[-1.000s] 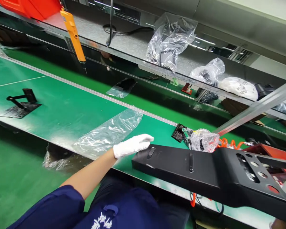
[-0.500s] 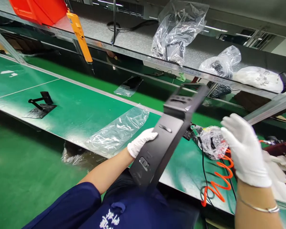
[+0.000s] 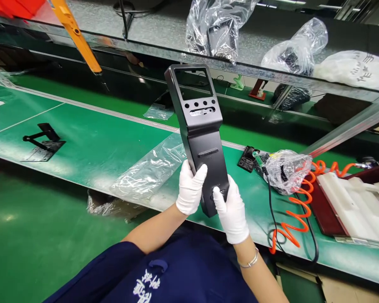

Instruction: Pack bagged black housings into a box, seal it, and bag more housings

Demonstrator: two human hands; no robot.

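Note:
A long black plastic housing stands upright in front of me, with a rectangular window and a row of round holes near its top. My left hand, in a white glove, grips its lower left edge. The gloved right hand clasps its bottom end from the right, thumb pressed on the front face. Both hands are over the near edge of the green conveyor belt.
An empty clear plastic bag lies on the belt to the left. A small black stand sits far left. To the right are a crumpled bag, an orange coiled hose and a red tray with white inserts. An orange tool hangs overhead.
The housing swung from lying flat to upright. My right hand, open and free half a second ago, has closed on its bottom end; the left hand now grips its lower edge.

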